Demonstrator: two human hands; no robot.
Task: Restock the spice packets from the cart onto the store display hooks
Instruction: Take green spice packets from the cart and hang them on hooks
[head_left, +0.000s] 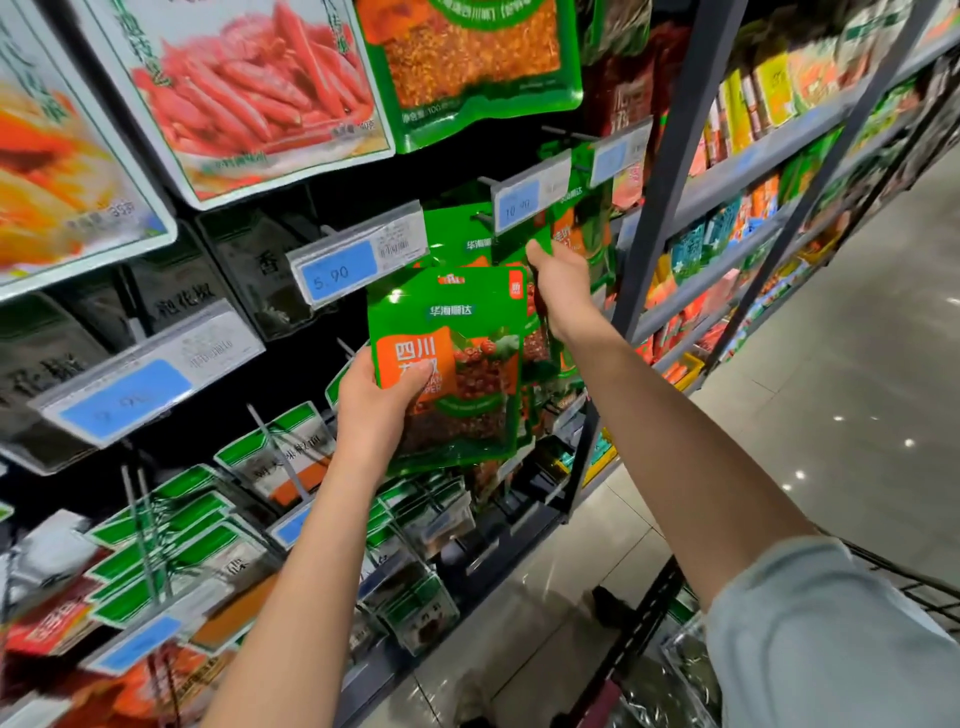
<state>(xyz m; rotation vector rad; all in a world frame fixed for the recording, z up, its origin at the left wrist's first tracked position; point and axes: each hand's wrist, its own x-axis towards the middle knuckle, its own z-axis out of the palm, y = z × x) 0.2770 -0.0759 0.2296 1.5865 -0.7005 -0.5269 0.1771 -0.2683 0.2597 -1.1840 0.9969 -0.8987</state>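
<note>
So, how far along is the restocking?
Some green packets already hang under the 10.90 tag. The left hand holds another packet while the right hand grips the hung ones. That packet isn't hooked yet; the cart is mostly out of view.

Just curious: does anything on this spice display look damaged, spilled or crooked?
Nothing spilled or torn. Only the green foil pepper packet, gripped by the left hand, is not yet hung; the right hand holds hanging green packets.

A shop: price tags (338, 273) on hooks, stocked shelves (769, 150) along the aisle
</note>
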